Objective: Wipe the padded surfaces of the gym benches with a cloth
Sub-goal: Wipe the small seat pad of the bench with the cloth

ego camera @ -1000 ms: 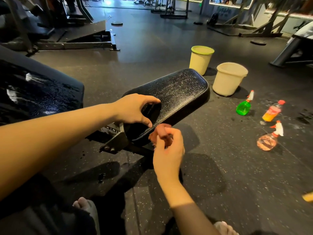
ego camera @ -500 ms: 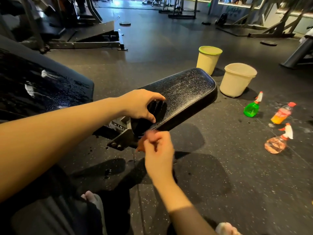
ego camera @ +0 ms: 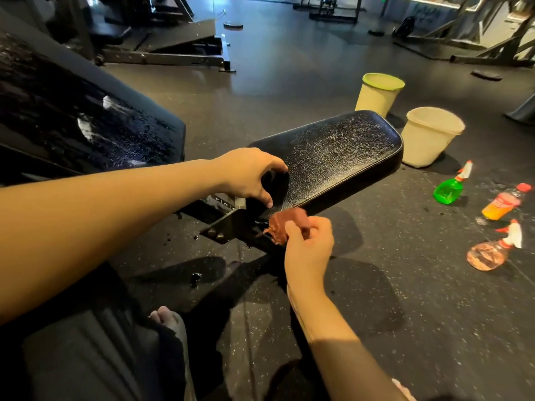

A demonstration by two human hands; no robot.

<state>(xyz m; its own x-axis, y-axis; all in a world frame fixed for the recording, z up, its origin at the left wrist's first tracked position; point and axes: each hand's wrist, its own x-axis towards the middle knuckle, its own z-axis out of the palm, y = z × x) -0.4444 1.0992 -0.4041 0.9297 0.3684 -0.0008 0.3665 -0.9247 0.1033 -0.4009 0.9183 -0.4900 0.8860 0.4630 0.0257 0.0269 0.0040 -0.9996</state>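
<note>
The black padded seat (ego camera: 333, 151) of a gym bench runs from the centre toward the right, its top speckled with droplets. My left hand (ego camera: 249, 175) arches over the seat's near end, fingertips touching the pad, holding nothing. Just below that end, my right hand (ego camera: 308, 241) pinches a small reddish-brown cloth (ego camera: 285, 222) beside the seat's lower edge and the metal bracket (ego camera: 223, 227). The wet black back pad (ego camera: 72, 120) fills the left side.
Two cream buckets (ego camera: 377, 94) (ego camera: 431, 137) stand on the floor past the seat. A green spray bottle (ego camera: 450, 188), an orange drink bottle (ego camera: 503, 202) and a pinkish spray bottle (ego camera: 492, 250) lie to the right. Gym machine frames (ego camera: 162, 53) stand at the back. My foot (ego camera: 169, 319) is below.
My right hand with the cloth has shifted slightly along the seat's near lower edge. My left hand has stayed on the pad's near end. The view has moved a little closer.
</note>
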